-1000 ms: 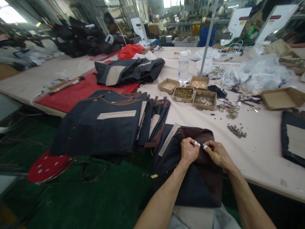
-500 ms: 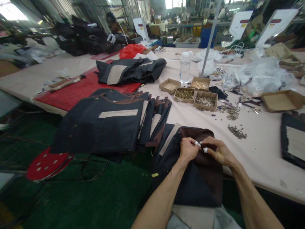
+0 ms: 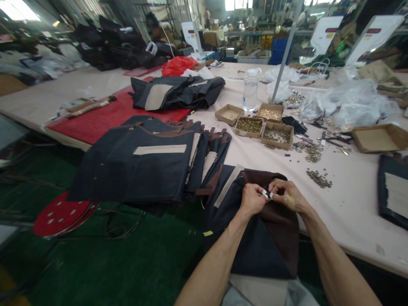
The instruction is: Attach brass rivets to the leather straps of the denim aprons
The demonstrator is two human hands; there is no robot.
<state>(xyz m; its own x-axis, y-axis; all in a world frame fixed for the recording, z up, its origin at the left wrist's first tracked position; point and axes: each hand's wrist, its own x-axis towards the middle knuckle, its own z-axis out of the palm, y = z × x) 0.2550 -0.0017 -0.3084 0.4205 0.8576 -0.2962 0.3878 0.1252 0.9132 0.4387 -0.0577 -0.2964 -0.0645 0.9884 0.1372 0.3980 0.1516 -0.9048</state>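
A dark navy fabric piece (image 3: 251, 246) with a brown panel (image 3: 280, 221) lies over the table edge and hangs toward my lap. My left hand (image 3: 253, 199) pinches the cloth near the top of the brown panel. Close against it, my right hand (image 3: 288, 196) has thumb and fingers pressed together at the same spot; whatever is between them is too small to make out. White tape wraps some fingertips of both hands. A beige strip (image 3: 228, 186) runs along the cloth left of my hands.
Left stands a stack of dark fabric pieces (image 3: 127, 170). Beyond my hands are small cardboard boxes of metal fittings (image 3: 249, 126), loose fittings (image 3: 319, 178), a clear water bottle (image 3: 250, 91) and a metal pole (image 3: 287, 53). A red stool (image 3: 60, 214) is below left.
My right hand's thumb and fingers have closed together and come nearer to my left fingertips. My left hand stays at the cloth. The view has shifted slightly.
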